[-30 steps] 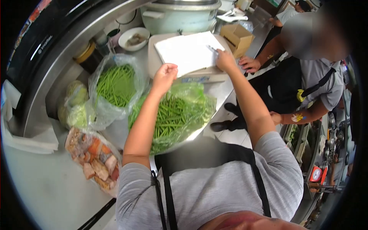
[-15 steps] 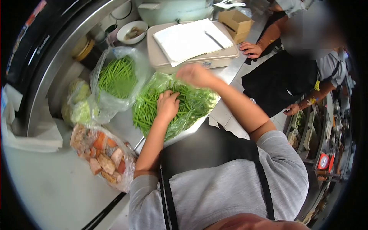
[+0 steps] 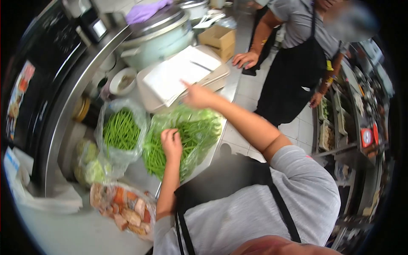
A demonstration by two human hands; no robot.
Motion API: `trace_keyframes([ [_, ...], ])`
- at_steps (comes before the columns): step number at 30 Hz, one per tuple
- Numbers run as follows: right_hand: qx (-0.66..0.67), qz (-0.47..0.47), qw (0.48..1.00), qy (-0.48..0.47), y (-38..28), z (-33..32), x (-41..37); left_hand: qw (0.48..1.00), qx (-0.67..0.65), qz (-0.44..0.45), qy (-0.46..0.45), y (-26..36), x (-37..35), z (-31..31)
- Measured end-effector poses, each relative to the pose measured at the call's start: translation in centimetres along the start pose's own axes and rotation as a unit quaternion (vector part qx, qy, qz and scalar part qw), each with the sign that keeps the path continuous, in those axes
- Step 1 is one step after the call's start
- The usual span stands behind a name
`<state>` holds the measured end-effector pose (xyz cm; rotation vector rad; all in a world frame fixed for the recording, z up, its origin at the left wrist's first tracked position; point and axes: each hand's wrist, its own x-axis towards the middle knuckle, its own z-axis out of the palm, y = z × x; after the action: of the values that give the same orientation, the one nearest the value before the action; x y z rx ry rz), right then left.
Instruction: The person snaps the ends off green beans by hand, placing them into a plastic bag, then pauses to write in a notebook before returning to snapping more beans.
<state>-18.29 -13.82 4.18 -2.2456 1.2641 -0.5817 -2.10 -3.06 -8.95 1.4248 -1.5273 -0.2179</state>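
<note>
My left hand (image 3: 171,145) is over the green beans (image 3: 157,157) in an open clear plastic bag (image 3: 193,163). Its fingers are curled, with what looks like a bean at the tips. My right hand (image 3: 199,96), slightly blurred, hovers above the bag's far end, by the near edge of an open notebook (image 3: 170,74). Its index finger points out towards the pages, and I see nothing in it. A pen (image 3: 200,66) lies on the notebook, which rests on a beige lidded box (image 3: 148,100). To the left stands a second bag of green beans (image 3: 122,132).
Bagged pale green vegetables (image 3: 91,163) and a bag of orange and pinkish chunks (image 3: 127,208) lie on the left. Behind are a white bowl (image 3: 123,81), a large pot (image 3: 163,44) and a cardboard box (image 3: 219,42). Another person (image 3: 293,76) stands across, one hand on the counter's edge.
My view has swung, shifting the scene down and left. My right hand has moved towards the notebook, its index finger now extended. My left hand has lifted slightly from the beans, fingers curled.
</note>
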Motion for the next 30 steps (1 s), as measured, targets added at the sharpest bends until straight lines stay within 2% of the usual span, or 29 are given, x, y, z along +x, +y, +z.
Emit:
trace_keyframes([
  [1, -0.012, -0.085, 0.995, 0.043, 0.9, 2.7, -0.8, 0.999, -0.026, -0.015, 0.032, -0.3, -0.1, -0.1],
  [2, 0.011, -0.057, 0.997, -0.048, -1.4, 2.2, -2.9, 0.999, -0.020, -0.018, 0.041, 0.0, 0.0, -0.5],
  [4, -0.002, -0.114, 0.993, -0.016, -1.4, 5.4, -5.0, 0.997, 0.039, 0.038, 0.050, 1.7, 0.3, -1.5],
  [7, -0.059, -0.104, 0.991, -0.057, -0.8, 6.9, -6.1, 0.995, 0.067, 0.074, 0.002, 3.8, 0.9, -2.5],
  [13, -0.021, -0.116, 0.992, 0.044, -1.6, 5.4, -7.1, 0.991, 0.077, 0.097, -0.040, 5.7, 1.5, -2.8],
  [22, -0.272, -0.089, 0.955, -0.079, -0.9, 6.0, -7.1, 0.979, 0.137, 0.109, -0.102, 6.1, 1.5, -2.9],
  [25, -0.212, -0.092, 0.968, -0.099, -1.4, 5.7, -6.5, 0.981, 0.129, 0.110, -0.095, 5.5, 1.7, -3.2],
  [28, -0.034, -0.126, 0.990, -0.050, -1.3, 5.3, -5.9, 0.995, 0.023, 0.050, -0.081, 5.0, 2.0, -3.8],
  [29, 0.071, -0.137, 0.988, -0.021, -1.5, 5.5, -5.8, 0.995, -0.028, -0.005, -0.095, 5.2, 2.1, -3.9],
  [30, 0.152, -0.120, 0.980, -0.034, -1.6, 5.5, -5.7, 0.989, -0.079, -0.060, -0.108, 5.5, 2.1, -4.2],
])
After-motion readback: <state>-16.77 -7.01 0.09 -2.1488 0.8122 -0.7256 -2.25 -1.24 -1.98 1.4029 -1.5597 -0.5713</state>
